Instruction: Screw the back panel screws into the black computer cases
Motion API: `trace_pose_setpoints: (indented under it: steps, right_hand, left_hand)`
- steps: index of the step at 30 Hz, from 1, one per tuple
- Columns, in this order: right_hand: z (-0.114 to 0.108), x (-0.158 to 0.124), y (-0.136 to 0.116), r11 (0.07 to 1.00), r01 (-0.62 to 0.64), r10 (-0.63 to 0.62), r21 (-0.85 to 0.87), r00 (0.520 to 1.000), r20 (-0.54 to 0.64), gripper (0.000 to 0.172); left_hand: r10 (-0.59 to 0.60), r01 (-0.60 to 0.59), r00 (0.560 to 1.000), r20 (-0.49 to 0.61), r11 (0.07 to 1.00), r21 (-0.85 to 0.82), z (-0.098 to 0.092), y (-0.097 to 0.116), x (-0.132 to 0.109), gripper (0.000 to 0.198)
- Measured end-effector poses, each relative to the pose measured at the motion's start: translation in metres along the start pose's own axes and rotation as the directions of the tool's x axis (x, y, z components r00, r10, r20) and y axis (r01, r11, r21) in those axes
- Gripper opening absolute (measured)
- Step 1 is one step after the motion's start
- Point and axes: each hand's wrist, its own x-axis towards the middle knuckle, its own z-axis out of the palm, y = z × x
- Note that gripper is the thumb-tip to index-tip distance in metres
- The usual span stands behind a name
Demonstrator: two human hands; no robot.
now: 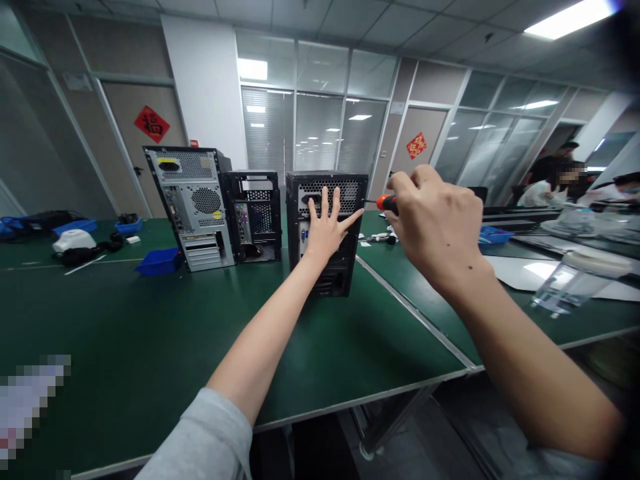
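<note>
A black computer case (335,283) stands upright with its rear panel facing me. Against that panel lies my left hand (327,227), fingers spread, beside the power socket. My right hand (435,223) is wrapped round a screwdriver (384,201) with an orange-and-black handle. The screwdriver's thin shaft points left, and its tip is at the upper right edge of the rear panel. Whether a screw sits under the tip is too small to tell.
Left of the case stand a black open-frame case (277,233) and a taller silver-backed case (204,200), beside a blue tray (159,262). A clear plastic jar (575,283) is at the right on the green table (150,340). People sit at the far right.
</note>
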Motion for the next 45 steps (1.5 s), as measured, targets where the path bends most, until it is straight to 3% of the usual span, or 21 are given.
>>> trace_pose_setpoints:
  steps: [7,12,15,19,21,23,25,29,32,37,42,45]
  right_hand:
    - [0.007,-0.001,0.009,0.992,-0.007,0.022,0.128,0.993,-0.114,0.005]
    - [0.016,0.001,0.011,0.946,-0.003,0.105,0.324,0.948,-0.3,0.002]
    - [0.032,0.003,0.009,0.913,0.008,0.203,0.409,0.859,-0.471,0.003]
    - [0.055,0.011,0.004,0.842,0.078,0.37,0.534,0.637,-0.676,0.009]
    - [0.061,0.012,0.002,0.812,0.094,0.426,0.576,0.577,-0.696,0.013]
    - [0.064,0.011,0.002,0.801,0.088,0.458,0.592,0.547,-0.701,0.02]
    - [0.065,0.007,0.002,0.798,0.099,0.46,0.595,0.537,-0.707,0.024]
    - [0.069,0.0,0.002,0.793,0.189,0.389,0.579,0.575,-0.72,0.021]
    - [0.072,0.001,0.002,0.791,0.25,0.349,0.558,0.565,-0.748,0.021]
    - [0.081,0.006,0.005,0.829,0.147,0.352,0.539,0.613,-0.708,0.029]
    - [0.084,0.003,0.005,0.834,0.179,0.342,0.522,0.574,-0.744,0.025]
    - [0.081,-0.002,0.004,0.868,0.142,0.307,0.476,0.6,-0.739,0.02]
  left_hand:
    - [0.012,-0.012,1.0,-0.008,1.0,-0.013,0.004,-0.002,0.0,0.086]
    - [0.01,-0.01,1.0,-0.006,1.0,0.004,0.004,-0.002,0.0,0.088]
    - [0.016,-0.016,1.0,-0.003,1.0,0.018,0.006,-0.003,0.0,0.089]
    - [0.019,-0.018,0.999,-0.038,0.999,0.042,0.008,-0.002,-0.001,0.089]
    - [0.015,-0.012,0.999,-0.041,0.998,0.058,0.009,-0.002,-0.001,0.089]
    - [0.013,-0.011,0.999,-0.035,0.998,0.064,0.008,-0.002,-0.001,0.089]
    - [0.011,-0.009,0.999,-0.033,0.998,0.057,0.007,-0.002,-0.001,0.089]
    - [0.003,-0.001,0.999,-0.035,1.0,0.03,0.004,-0.001,-0.002,0.08]
    - [-0.002,0.002,1.0,-0.022,1.0,0.008,0.002,0.0,-0.002,0.078]
    - [-0.016,0.016,1.0,0.012,1.0,-0.007,-0.003,0.001,-0.002,0.077]
    - [-0.016,0.016,1.0,0.011,1.0,-0.023,-0.002,0.001,-0.001,0.077]
    - [-0.017,0.017,1.0,-0.004,1.0,-0.016,0.0,0.001,-0.001,0.083]
